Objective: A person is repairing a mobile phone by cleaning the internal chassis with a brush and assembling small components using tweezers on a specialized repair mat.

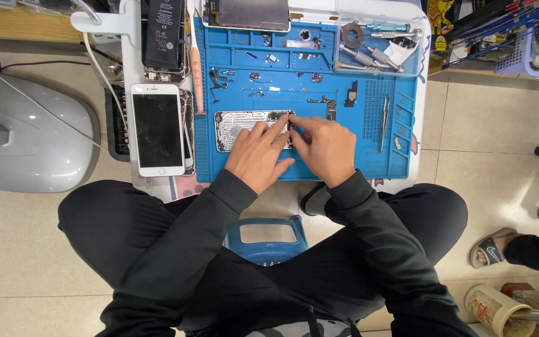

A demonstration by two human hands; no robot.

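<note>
A silver phone rear housing (235,128) lies open on a blue repair mat (357,156). My left hand (258,153) rests flat over the housing's right half, fingers spread and pointing up. My right hand (324,146) sits beside it, its fingertips pinched at the housing's upper right corner; whether a small part is between them is hidden. Small screws, brackets and flex parts (263,78) lie scattered on the mat above the housing.
A white phone screen assembly (157,128) lies left of the mat, a black battery (163,34) above it. Tweezers (383,128) lie on the mat's right side, with screwdrivers in a clear tray (372,53) above. Blue stool (266,240) between my legs. Another person's sandalled foot (491,249) is at right.
</note>
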